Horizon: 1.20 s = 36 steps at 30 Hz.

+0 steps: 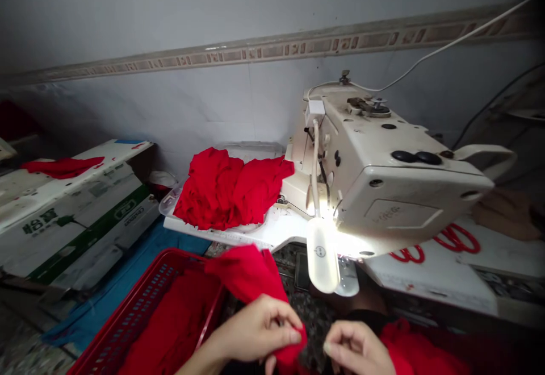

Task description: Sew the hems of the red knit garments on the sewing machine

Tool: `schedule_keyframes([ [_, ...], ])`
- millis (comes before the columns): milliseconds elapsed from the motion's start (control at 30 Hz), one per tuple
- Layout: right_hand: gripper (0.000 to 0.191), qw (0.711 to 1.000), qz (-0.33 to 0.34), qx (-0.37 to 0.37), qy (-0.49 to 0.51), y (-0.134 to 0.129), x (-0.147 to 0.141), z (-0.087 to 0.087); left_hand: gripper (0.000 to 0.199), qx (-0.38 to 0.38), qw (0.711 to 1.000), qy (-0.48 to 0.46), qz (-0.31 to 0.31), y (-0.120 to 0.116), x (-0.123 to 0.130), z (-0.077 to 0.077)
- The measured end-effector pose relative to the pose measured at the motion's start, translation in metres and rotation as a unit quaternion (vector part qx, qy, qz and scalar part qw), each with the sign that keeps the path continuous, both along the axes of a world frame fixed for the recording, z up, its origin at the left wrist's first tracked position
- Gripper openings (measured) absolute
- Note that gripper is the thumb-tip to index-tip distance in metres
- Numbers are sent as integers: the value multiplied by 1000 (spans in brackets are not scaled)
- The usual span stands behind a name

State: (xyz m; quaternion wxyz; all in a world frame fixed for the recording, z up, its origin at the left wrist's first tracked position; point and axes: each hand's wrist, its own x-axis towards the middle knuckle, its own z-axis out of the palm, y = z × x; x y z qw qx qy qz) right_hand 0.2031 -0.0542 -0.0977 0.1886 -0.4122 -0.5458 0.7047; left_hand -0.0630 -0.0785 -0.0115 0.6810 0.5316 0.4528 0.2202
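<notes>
Pinched between the thumb and fingers of my left hand [259,329] is a red cloth piece [251,273], which stretches up and left over the basket's corner. My right hand [357,348] is just right of it, apart from the cloth, with its fingers curled together; whatever they hold, if anything, is too small to name. Beyond my hands stands a white sewing machine [392,187] with a lit lamp [323,255]. A heap of red cloth [230,187] lies on the machine's left bed.
A red plastic basket [147,284] with red cloth is at the lower left, beside blue fabric [114,295]. Another white machine table [80,182] stands at the far left. More red cloth [421,346] is at the lower right. Red loops [460,238] lie on the right tabletop.
</notes>
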Motion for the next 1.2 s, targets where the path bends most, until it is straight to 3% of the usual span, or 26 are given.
schedule_keyframes([
  [100,45,998,-34,36,29,5,-6,19,28,62,994,4,-95,-16,20,-31],
  [167,51,997,-33,59,29,-2,-14,27,27,67,992,-1,-111,-21,30,-38],
  [233,60,996,17,83,14,-9,-22,33,31,33,996,-8,-85,-18,35,-33],
  [300,49,992,72,96,-26,-10,-24,39,30,34,999,5,-35,-10,35,-24],
  [433,41,972,55,191,-129,0,-11,59,19,214,973,89,7,13,30,-16],
  [500,40,961,43,247,-120,6,-1,69,20,298,946,125,5,19,32,-21],
  [567,38,958,39,272,-78,12,9,76,21,325,935,138,14,21,36,-29],
  [633,38,961,28,274,-33,17,19,79,22,284,952,111,10,20,39,-33],
  [700,42,967,6,254,-4,23,31,79,26,184,981,47,-32,19,39,-31],
  [767,49,971,-14,240,-4,26,40,77,33,91,993,-5,-68,18,38,-24],
  [833,50,972,-16,234,-22,26,41,75,38,56,996,-12,-64,18,36,-12],
  [900,42,972,2,229,-44,22,36,74,38,72,996,13,-49,21,38,1],
  [1000,36,968,34,242,-50,17,22,72,35,134,987,58,-72,25,45,15],
  [1067,34,968,30,247,-33,17,17,70,32,171,979,83,-73,27,48,15],
  [1200,37,979,-63,194,-1,21,21,69,26,172,981,76,41,25,46,4],
])
